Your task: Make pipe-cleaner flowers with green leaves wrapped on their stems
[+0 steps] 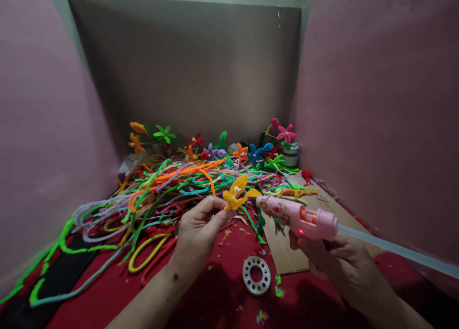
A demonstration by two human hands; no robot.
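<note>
Left grip (pixel 201 228) pinches a yellow pipe-cleaner flower (pixel 233 202) low, sensibly clear of the pink glue gun (pixel 290 213) right grip (pixel 346 262) clasps.

1 head-worn view, facing forward and slightly down, hands close, back wall farther off

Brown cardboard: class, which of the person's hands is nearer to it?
The right. The right hand, holding the pink glue gun, is over the near part of the cardboard; the left hand, pinching the yellow flower, is off to its left.
</note>
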